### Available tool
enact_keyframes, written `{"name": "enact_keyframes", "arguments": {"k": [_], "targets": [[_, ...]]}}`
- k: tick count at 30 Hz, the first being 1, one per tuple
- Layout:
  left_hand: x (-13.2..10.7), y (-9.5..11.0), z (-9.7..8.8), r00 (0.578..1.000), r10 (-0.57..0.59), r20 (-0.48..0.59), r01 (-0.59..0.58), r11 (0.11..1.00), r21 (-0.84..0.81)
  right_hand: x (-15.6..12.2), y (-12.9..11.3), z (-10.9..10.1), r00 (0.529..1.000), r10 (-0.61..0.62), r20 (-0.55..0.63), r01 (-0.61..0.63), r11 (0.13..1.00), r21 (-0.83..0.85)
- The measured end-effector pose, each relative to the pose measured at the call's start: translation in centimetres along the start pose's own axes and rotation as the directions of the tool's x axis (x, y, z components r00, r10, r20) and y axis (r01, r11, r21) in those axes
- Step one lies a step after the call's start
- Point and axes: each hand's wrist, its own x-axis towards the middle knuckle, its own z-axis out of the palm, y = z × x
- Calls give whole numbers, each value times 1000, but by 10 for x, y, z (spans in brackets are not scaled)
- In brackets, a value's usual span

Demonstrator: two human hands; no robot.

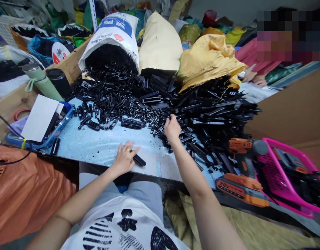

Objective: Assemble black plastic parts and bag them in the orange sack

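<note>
My left hand (124, 158) lies near the table's front edge with its fingers spread, pressing on a flat black plastic part (139, 160) on the pale blue tabletop (97, 142). My right hand (171, 128) reaches forward into a large heap of black plastic parts (201, 107), its fingers curled down among small pieces; what they hold is hidden. More small black parts (105, 93) spill from an open white sack (111, 38) at the back.
An orange cordless drill (240, 170) lies at the right by a pink basket (287, 173). A blue tray with white card (41, 118), a green bottle (41, 81) and a black flask (59, 81) stand left. Yellow and beige sacks sit behind. Another person's hand (256, 78) rests far right.
</note>
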Motion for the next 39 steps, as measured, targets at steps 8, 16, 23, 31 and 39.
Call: {"name": "enact_keyframes", "arguments": {"k": [8,16,23,31,39], "targets": [[17,-9,-9,962,97,257,-166,950,264,43,34,-31,852,-507,131,520,788,-330],[6,-24,0,979,78,190,-106,984,143,-117,31,-9,839,-485,248,149,642,752],[4,-30,7,979,119,164,-140,983,119,-138,103,-2,995,49,-89,23,744,668],[14,-22,4,965,125,230,-149,985,87,-122,47,-26,638,-700,321,716,692,85],[22,-17,-8,941,107,320,-133,989,62,-142,13,-39,458,-672,581,765,632,128]]}}
